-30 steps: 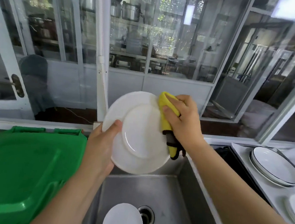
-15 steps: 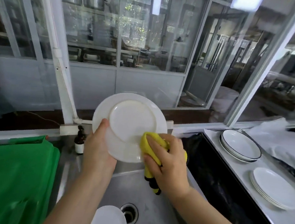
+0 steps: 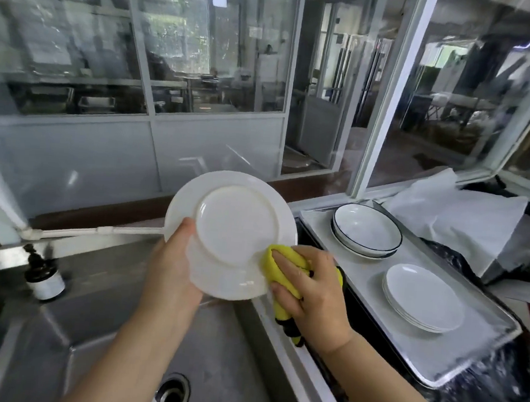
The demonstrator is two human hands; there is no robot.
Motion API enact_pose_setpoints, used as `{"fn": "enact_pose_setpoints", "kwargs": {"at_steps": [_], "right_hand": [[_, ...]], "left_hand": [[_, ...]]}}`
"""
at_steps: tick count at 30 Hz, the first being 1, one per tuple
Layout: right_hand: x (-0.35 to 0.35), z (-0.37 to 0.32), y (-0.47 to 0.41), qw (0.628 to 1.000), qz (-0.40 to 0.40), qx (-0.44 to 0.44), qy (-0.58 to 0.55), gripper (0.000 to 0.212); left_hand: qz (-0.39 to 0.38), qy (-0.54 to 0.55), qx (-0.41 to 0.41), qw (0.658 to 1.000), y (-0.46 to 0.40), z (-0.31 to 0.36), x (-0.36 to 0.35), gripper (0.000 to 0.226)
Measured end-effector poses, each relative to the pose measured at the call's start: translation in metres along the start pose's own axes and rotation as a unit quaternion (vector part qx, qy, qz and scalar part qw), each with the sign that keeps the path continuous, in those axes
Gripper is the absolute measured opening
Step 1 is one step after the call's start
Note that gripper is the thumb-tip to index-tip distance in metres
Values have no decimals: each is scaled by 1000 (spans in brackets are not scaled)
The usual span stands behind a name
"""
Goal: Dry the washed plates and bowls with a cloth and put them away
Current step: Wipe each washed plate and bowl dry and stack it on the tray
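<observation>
We are mid-wipe over the steel sink (image 3: 220,349), our left hand (image 3: 172,276) gripping the round white ceramic plate (image 3: 231,234) tilted underside towards us, no long axis, our right hand (image 3: 311,287) clutching the yellow cloth (image 3: 279,262) against its lower rim; next, probably the tray's (image 3: 479,363) white stack (image 3: 424,297).

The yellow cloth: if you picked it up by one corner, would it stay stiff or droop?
Probably droop: the yellow cloth bunches under the right hand against the plate, and its tail hangs limp below. It looks light, since few fingers hold it. Likely grippy, not slippery, though wetness can't be judged.
</observation>
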State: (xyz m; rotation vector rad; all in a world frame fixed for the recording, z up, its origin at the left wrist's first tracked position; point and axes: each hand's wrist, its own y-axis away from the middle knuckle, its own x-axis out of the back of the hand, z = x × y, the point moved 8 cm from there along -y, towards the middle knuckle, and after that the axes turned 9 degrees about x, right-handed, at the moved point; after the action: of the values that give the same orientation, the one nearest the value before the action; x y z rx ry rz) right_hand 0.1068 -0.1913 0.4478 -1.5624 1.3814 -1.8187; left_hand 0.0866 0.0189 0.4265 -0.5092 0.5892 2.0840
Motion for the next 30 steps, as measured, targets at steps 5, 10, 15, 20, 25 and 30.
{"fn": "enact_pose_setpoints", "kwargs": {"at_steps": [5,10,15,20,25,30], "right_hand": [[69,140,55,991,-3,-128,49,35],[142,255,134,966,-19,-245,80,31],[199,333,207,925,-16,-367,99,35],[238,365,253,904,8,-413,110,35],[258,383,290,870,33,-479,111,37],[272,394,316,851,50,-512,103,38]], "left_hand": [[6,-91,-29,995,5,-70,-94,15],[-25,-224,-41,973,2,-162,-194,15],[-80,-411,-84,904,-4,-245,-270,23],[-176,-630,-222,723,-3,-313,-335,23],[-304,-694,-366,541,16,-378,-383,18],[-313,-709,-470,422,17,-428,-398,15]]}}
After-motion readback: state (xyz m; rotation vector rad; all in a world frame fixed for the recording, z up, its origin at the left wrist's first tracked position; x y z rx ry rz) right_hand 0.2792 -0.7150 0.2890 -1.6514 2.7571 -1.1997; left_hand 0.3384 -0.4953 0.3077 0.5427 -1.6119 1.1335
